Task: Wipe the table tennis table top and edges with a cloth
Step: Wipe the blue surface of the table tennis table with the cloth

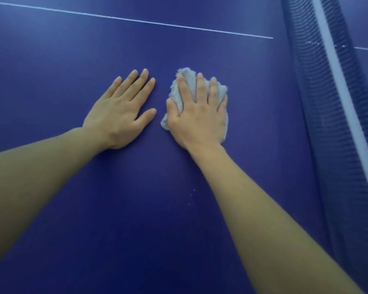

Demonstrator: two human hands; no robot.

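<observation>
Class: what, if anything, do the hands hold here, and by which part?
Nothing is gripped. The right hand presses flat on the middle of the cloth; the left hand rests bare on the table.

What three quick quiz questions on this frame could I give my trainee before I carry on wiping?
1. Which hand presses the cloth on the table top?
2. True or false: the left hand lies flat on the table top, holding nothing.
3. On which side of the cloth does the net stand?

Key: 1. the right hand. 2. True. 3. To its right.
</observation>
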